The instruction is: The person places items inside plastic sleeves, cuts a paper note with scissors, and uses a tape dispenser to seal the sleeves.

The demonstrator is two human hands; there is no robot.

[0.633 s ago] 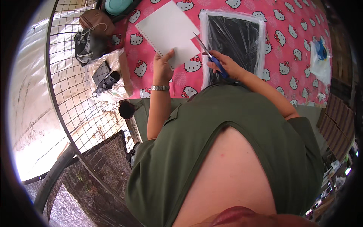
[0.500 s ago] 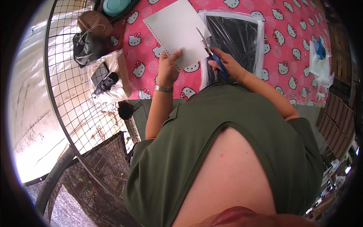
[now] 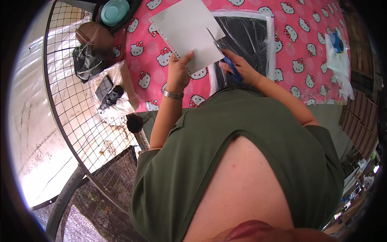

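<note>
My left hand [image 3: 180, 70] pinches the lower left part of a white sheet of paper [image 3: 187, 34], thumb on top. A row of punched holes runs along the sheet's left edge. In my right hand [image 3: 240, 68] is a pair of scissors [image 3: 230, 66] with blue handles, the fingers wrapped round them. The blades point up and away from me, over the right side of the paper. A cut in the sheet shows by the blade tip. Beneath the scissors lies a flat black panel [image 3: 248, 38] wrapped in clear plastic with a whitish border.
A pink patterned tablecloth [image 3: 298, 76] covers the table. At left stand a teal bowl [image 3: 115, 12], a brown bag [image 3: 94, 35], a black pouch [image 3: 85, 62] and a plastic-lined box [image 3: 128, 86], beside a wire mesh [image 3: 66, 84]. A blue tape roll [image 3: 337, 42] lies at right on clear plastic.
The scissor blades, spread apart before, now look nearly closed on the paper. The view has shifted slightly; both hands keep their hold.
</note>
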